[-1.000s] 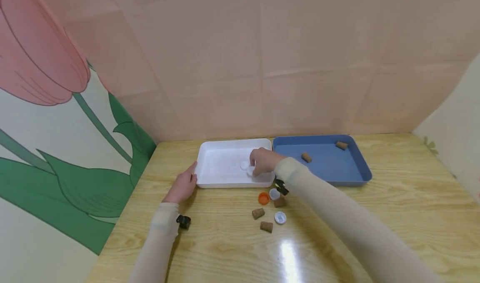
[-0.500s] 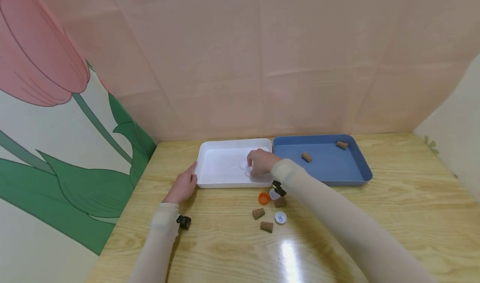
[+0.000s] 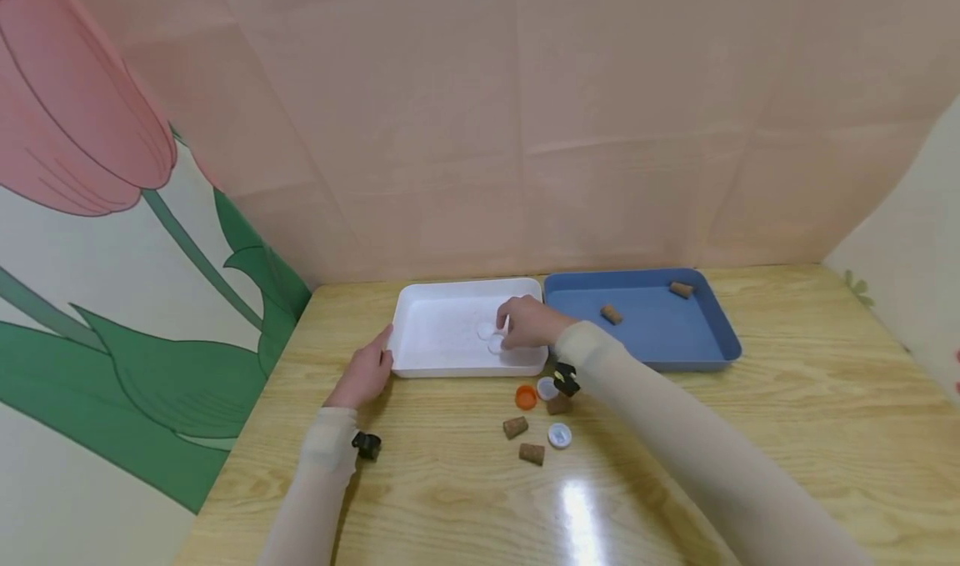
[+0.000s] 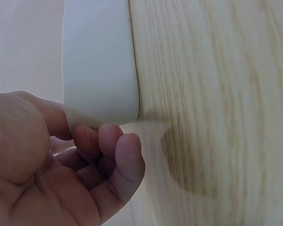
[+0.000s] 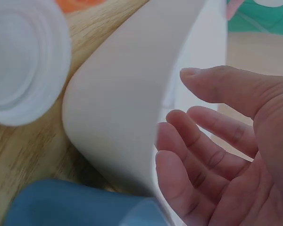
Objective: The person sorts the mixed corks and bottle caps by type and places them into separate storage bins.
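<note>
My left hand (image 3: 362, 377) grips the left end of a white tray (image 3: 438, 366); in the left wrist view its thumb (image 4: 56, 120) goes over the rim and its curled fingers lie against the outer wall. Inside the tray, near the right end, lie two white bottle caps, one (image 3: 486, 331) slightly farther back than the other (image 3: 496, 344). Above that right end hovers my right hand (image 3: 531, 323), fingertips close to the nearer cap. The right wrist view shows thumb (image 5: 212, 82) and loosely bent fingers (image 5: 179, 141) apart, with nothing between them.
A blue tray (image 3: 652, 363) with two corks (image 3: 611, 314) adjoins the white tray on the right. In front, on the wooden table (image 3: 442, 499), are an orange cap (image 3: 526, 397), two white caps (image 3: 559, 435) and several corks (image 3: 532, 453). A draped backdrop (image 3: 517, 174) stands behind.
The right hand has let go of the nearer white cap, which now rests beside the other one; its fingers have spread and drawn slightly right. The left hand keeps its place on the tray.
</note>
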Demonstrator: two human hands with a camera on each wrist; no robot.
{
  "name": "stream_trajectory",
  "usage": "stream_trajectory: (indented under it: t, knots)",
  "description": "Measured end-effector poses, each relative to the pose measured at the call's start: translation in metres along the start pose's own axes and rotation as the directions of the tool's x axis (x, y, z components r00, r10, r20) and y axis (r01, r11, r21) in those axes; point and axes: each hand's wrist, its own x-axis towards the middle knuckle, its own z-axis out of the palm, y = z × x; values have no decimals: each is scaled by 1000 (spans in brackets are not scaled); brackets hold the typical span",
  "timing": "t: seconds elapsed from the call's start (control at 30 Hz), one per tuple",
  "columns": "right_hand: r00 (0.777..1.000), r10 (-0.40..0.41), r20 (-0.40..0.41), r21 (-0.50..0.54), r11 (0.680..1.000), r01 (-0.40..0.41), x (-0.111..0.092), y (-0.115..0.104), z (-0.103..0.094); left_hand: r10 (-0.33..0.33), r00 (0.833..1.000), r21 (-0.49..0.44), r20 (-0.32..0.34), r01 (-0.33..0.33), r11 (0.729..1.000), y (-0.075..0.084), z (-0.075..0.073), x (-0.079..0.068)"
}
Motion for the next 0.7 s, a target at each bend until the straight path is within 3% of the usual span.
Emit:
stream_trajectory:
  t: [0.37,0.7]
  knots:
    - [984,-146,-100,84,984,155,-37,-6,-13,2,1000,3,-20,-2,1000,2,1,-2]
    - [975,-217,-56,161,961,223,-86,-9,5,2,999,5,-35,-2,1000,0,3,-1]
